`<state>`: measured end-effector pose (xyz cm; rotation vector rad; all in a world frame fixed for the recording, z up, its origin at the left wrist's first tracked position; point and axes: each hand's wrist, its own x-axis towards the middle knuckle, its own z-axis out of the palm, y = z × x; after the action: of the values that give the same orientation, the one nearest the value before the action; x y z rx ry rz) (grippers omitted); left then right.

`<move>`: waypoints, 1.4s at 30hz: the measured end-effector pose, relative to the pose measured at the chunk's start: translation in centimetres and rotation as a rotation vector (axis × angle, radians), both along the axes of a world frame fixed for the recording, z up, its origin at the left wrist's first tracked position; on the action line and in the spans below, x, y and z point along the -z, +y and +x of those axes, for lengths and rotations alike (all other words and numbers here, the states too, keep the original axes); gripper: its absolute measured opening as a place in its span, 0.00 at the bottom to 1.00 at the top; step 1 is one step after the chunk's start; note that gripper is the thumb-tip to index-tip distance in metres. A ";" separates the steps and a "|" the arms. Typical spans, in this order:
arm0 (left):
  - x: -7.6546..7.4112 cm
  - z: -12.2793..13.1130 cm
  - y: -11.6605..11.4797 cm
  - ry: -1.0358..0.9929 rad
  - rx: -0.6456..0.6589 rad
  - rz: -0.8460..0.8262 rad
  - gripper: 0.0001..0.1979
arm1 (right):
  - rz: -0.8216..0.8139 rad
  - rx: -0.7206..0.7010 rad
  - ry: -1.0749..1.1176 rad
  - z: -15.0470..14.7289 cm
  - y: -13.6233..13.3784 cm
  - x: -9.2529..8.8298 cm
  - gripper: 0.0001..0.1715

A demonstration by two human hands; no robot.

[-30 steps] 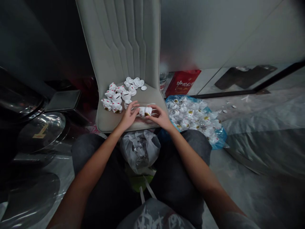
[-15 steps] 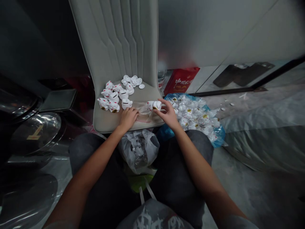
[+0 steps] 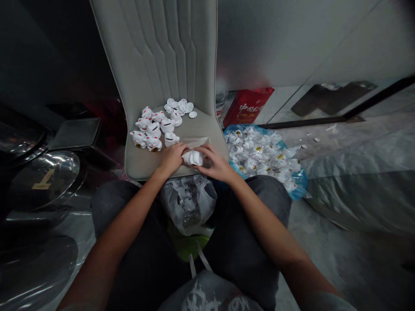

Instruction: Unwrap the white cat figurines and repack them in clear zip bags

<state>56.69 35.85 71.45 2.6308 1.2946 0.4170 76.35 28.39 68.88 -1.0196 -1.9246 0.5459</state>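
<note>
Both hands meet over the front edge of a grey chair seat. My left hand and my right hand are closed on a small white cat figurine held between them. A clear plastic wrapper lies on the seat just beyond the hands. Several unwrapped white cat figurines with red marks stand grouped on the seat's left part. Small white round caps are piled at the seat's back.
A blue plastic bag of several wrapped figurines lies on the floor to the right. A grey plastic bag sits between my knees. A red box stands behind the chair. Shiny dark metal objects crowd the left.
My right hand brought the figurine back from the right toward the seat's front edge, and my left hand has closed on it. The wrapper now lies loose on the seat.
</note>
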 end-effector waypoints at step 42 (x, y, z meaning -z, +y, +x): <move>-0.3 1.5 -1.4 -0.195 -0.033 0.115 0.10 | 0.059 0.132 -0.262 1.7 1.9 2.1 0.34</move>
<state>58.14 34.49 71.75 2.5845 1.2883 0.7532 78.05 30.33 66.78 -1.2188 -2.0676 0.2894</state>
